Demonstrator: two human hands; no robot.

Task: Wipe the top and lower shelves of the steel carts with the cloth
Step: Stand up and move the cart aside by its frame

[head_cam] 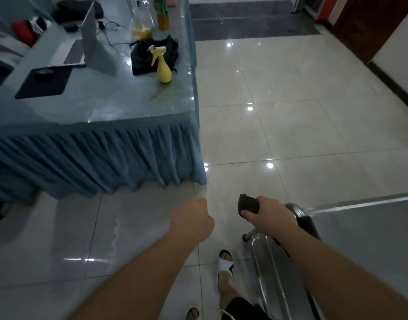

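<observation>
Head view: right hand (271, 212) fingers closed around dark cloth (248, 204), just beside steel cart (364, 224) corner at lower right. Left hand (195, 219) loosely fisted, empty. Best lowered flat onto top shelf, wiped in overlapping strokes.

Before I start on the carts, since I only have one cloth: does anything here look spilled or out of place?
One thing: a yellowish smear on the blue table, just in front of the yellow spray bottle, looks like a spill or overspray. Otherwise nothing stands out; the right hand grips the dark cloth.
</observation>
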